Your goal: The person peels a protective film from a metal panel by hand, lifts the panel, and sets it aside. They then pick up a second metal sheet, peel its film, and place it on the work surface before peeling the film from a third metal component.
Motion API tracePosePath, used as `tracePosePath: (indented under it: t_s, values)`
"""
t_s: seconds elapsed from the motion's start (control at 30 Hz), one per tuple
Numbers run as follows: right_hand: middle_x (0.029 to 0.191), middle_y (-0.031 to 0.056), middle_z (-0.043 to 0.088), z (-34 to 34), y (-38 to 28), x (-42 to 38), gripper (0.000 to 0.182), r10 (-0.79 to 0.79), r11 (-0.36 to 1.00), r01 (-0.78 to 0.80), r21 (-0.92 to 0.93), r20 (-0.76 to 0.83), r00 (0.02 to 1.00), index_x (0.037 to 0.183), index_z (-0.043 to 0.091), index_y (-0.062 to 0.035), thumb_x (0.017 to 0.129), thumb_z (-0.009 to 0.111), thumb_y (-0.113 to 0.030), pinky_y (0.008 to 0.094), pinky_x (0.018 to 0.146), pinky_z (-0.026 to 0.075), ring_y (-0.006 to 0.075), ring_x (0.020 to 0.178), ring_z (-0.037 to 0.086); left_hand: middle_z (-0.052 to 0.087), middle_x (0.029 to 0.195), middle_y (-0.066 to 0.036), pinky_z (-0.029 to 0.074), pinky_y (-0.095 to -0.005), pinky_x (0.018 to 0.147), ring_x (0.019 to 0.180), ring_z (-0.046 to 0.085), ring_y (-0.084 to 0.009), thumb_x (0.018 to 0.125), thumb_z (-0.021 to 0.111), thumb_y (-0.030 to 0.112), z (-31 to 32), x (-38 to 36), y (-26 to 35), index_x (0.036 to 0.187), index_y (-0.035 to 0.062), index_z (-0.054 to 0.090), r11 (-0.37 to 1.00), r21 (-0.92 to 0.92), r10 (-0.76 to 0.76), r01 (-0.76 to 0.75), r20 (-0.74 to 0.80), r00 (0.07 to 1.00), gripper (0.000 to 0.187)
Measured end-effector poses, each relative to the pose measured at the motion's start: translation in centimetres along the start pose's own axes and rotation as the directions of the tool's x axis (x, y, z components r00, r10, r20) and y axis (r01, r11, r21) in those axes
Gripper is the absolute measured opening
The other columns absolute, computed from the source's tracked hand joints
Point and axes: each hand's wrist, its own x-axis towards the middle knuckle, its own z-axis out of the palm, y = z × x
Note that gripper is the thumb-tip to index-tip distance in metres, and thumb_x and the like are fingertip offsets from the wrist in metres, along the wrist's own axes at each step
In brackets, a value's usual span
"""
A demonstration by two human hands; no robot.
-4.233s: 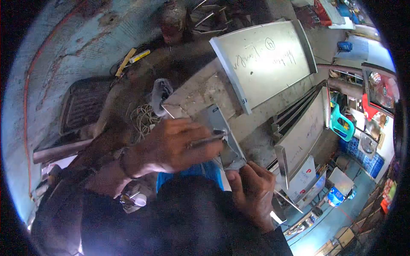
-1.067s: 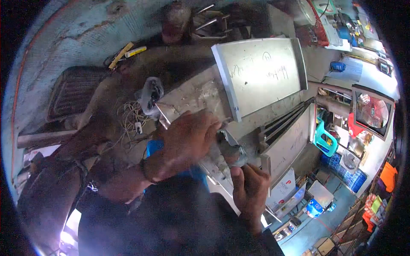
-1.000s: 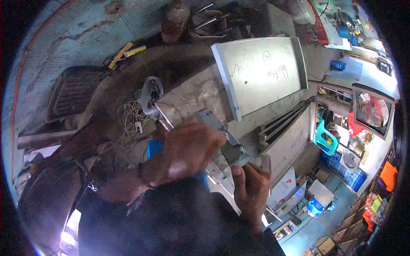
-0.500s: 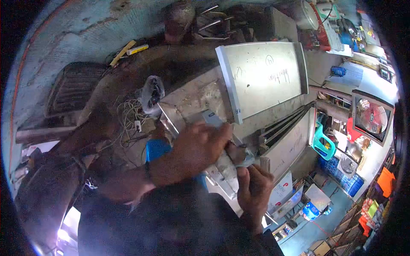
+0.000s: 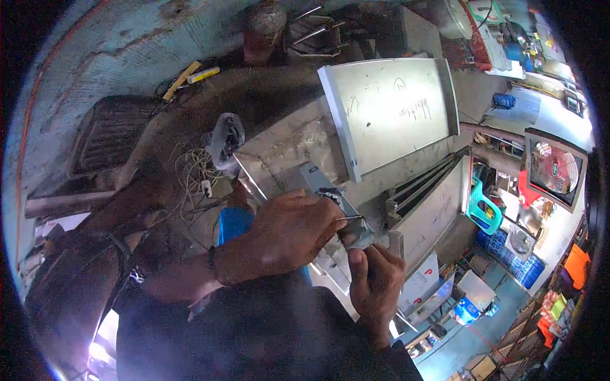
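My left hand, with a dark band at the wrist, is closed around a thin metal tool that sticks out past the fingers. Just right of it and lower, my right hand grips a small greyish piece between thumb and fingers. The tool's tip is at this piece; whether they touch is unclear. Beyond my left hand, a grey metal strip lies on the work surface. The fingertips of my left hand are partly hidden.
A large pale metal panel with handwriting lies behind. Metal profiles are stacked at right, near a green stool and a fan. A plastic bag and coiled cable are at left.
My left hand has shifted slightly left and down, away from the piece in my right hand. The thin tool now shows between them. My right hand has barely moved.
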Motion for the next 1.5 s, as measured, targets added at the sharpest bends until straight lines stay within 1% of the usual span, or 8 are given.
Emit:
tracePosePath:
  t_s: [0.57,0.63,0.83,1.03,1.1,1.3,1.4,1.5]
  values:
    - [0.063,0.0172,0.055,-0.8,0.3,0.8,0.029,0.052,0.999,-0.052,-0.006,-0.031,0.998,0.072,0.057,-0.0017,0.093,0.064,-0.021,0.045,0.052,0.04,0.0372,0.055,0.056,0.068,0.079,-0.012,0.049,-0.0416,0.064,0.071,0.068,-0.0311,0.093,0.056,0.011,1.5,0.7,0.6,0.099,0.0046,0.05,0.992,0.12,-0.017,0.037,-0.162,0.987,0.011]
    - [0.058,0.0117,0.045,-0.5,0.5,0.7,0.041,0.017,1.0,-0.016,0.01,-0.075,0.997,0.07,0.053,0.0053,0.098,0.057,-0.025,0.0376,0.052,0.035,0.0248,0.051,0.044,0.067,0.077,-0.012,0.05,-0.0416,0.062,0.068,0.068,-0.0314,0.092,0.056,0.011,1.7,0.7,0.1,0.098,0.0044,0.05,0.991,0.135,-0.002,0.025,-0.172,0.985,0.011]
    - [0.058,0.0128,0.045,-0.4,0.8,0.3,0.042,0.024,1.0,-0.024,0.008,-0.042,0.999,0.071,0.052,0.0058,0.098,0.056,-0.025,0.0381,0.052,0.034,0.0265,0.051,0.043,0.068,0.077,-0.014,0.055,-0.0443,0.062,0.07,0.07,-0.0341,0.096,0.058,0.019,-0.7,1.0,-3.1,0.105,0.0054,0.05,0.799,0.349,-0.483,0.489,-0.112,0.869,0.018]
    - [0.061,0.0134,0.054,-1.2,0.2,1.2,0.029,0.06,0.998,-0.06,0.011,-0.036,0.998,0.071,0.058,-0.0011,0.093,0.064,-0.02,0.0394,0.051,0.041,0.0316,0.051,0.054,0.067,0.082,-0.018,0.053,-0.0463,0.06,0.074,0.069,-0.0391,0.098,0.058,0.022,-1.5,0.4,-1.6,0.115,0.0056,0.048,0.911,-0.054,-0.412,0.409,-0.067,0.909,0.026]
    - [0.06,0.0134,0.054,-1.1,0.4,1.1,0.03,0.069,0.998,-0.069,0.008,-0.033,0.997,0.07,0.058,-0.001,0.093,0.064,-0.021,0.0395,0.052,0.041,0.0313,0.051,0.054,0.067,0.087,-0.019,0.053,-0.0474,0.063,0.078,0.069,-0.0387,0.098,0.058,0.023,-0.8,0.5,-1.8,0.117,0.0074,0.048,0.994,-0.061,-0.093,0.09,-0.041,0.995,0.027]
    - [0.061,0.0144,0.054,-0.8,0.8,0.9,0.03,0.026,1.0,-0.027,-0.015,-0.031,0.999,0.071,0.057,-0.0014,0.093,0.063,-0.022,0.0421,0.053,0.041,0.0339,0.052,0.055,0.066,0.086,-0.017,0.053,-0.0462,0.073,0.083,0.069,-0.0351,0.096,0.059,0.024,-1.1,3.0,-2.0,0.114,0.008,0.056,0.909,-0.3,-0.304,0.289,-0.003,0.953,0.024]
    - [0.062,0.0153,0.054,-0.9,0.8,0.9,0.029,0.0,1.0,0.0,0.001,-0.043,0.999,0.072,0.057,-0.002,0.093,0.063,-0.022,0.044,0.053,0.041,0.0359,0.053,0.055,0.067,0.098,-0.015,0.054,-0.0423,0.073,0.087,0.069,-0.0302,0.094,0.062,0.026,-1.2,2.9,-3.6,0.114,0.0077,0.064,0.986,0.089,0.14,-0.139,-0.005,0.99,0.027]
    - [0.062,0.0159,0.053,-0.6,0.7,1.0,0.029,0.01,0.999,-0.008,0.037,-0.06,0.998,0.073,0.057,-0.0023,0.093,0.063,-0.022,0.0448,0.053,0.04,0.037,0.054,0.055,0.068,0.098,-0.011,0.052,-0.0393,0.073,0.085,0.068,-0.0261,0.094,0.061,0.029,-2.5,4.5,-2.2,0.112,0.0078,0.065,0.943,0.191,0.224,-0.274,0.247,0.943,0.028]
